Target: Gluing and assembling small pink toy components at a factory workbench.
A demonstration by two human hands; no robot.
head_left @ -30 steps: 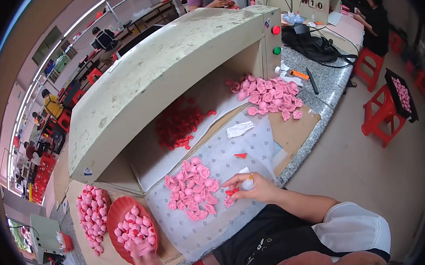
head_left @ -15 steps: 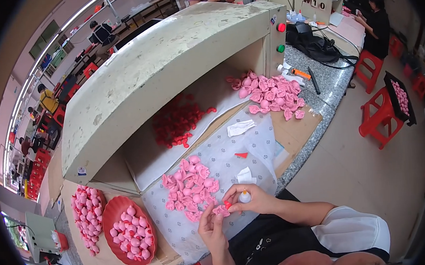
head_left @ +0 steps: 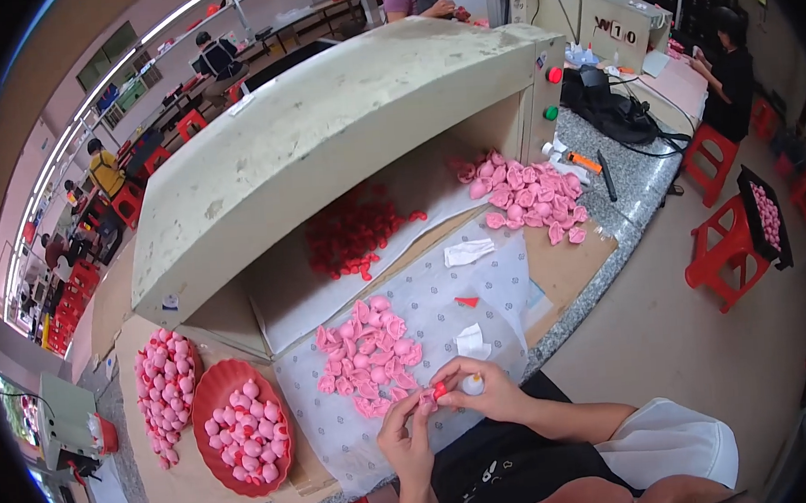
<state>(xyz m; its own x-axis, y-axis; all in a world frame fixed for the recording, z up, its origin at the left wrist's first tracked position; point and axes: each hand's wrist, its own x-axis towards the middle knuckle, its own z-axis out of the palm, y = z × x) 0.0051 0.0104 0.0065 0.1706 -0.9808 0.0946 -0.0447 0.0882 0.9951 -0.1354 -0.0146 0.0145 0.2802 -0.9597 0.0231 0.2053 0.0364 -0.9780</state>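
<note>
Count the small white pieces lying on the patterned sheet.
2: the first white piece lies farther up the patterned sheet, toward the machine; the second white piece lies just beyond the right hand. Any under that hand would be hidden.

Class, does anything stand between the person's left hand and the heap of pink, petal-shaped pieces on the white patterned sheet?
Nothing visible does: the pink heap lies just beyond the left hand on the white sheet. That hand is occupied with a small pink piece, close to a small, rounded red piece in the right hand.
</note>
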